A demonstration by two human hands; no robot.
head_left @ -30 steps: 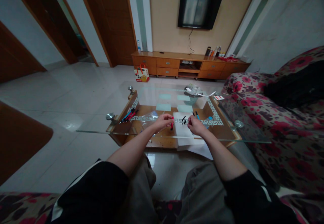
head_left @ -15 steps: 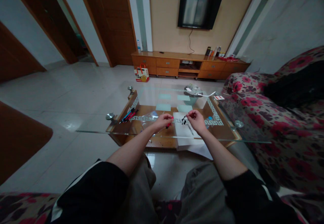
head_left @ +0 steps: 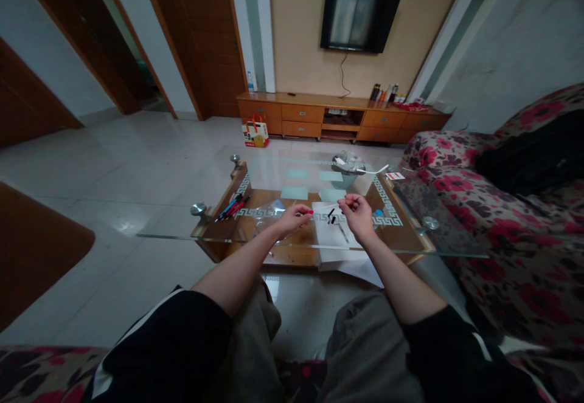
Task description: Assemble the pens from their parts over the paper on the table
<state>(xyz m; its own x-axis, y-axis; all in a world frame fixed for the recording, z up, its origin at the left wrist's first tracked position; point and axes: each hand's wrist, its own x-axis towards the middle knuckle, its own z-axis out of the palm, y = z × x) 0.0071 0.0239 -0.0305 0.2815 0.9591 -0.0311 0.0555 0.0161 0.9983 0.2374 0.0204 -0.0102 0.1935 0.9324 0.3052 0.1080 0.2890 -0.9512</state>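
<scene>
Red pen [head_left: 308, 212], or a red pen part, is pinched at the fingertips of your left hand [head_left: 292, 219], with only its red end showing past them, pointing right. Your left fingers are curled closed around it, held just above the glass bench [head_left: 424, 242]. Your right hand [head_left: 358, 214] is raised close by, a little to the right, its thumb and forefinger pressed together on something thin and pale that runs toward the red pen; it is too small to tell what it is. The two hands are near each other but not touching.

Below and between them, a white sheet of paper [head_left: 326, 236] lies on the bench, its near edge hanging over the side closest to you. A few small dark pen parts [head_left: 332, 216] rest on the paper just under your right hand.

Farther left on the bench, a bunch of red, blue and black pens [head_left: 232, 206] lies together, well apart from your hands, and a clear plastic bag [head_left: 274, 207] sits between that bunch and your left hand.

At the far end of the bench stands a small basket [head_left: 349, 172]. A flowered sofa [head_left: 502, 208] is on your right. Across the tiled floor, a low wooden cabinet [head_left: 319, 117] sits under a wall television [head_left: 359, 19]
</scene>
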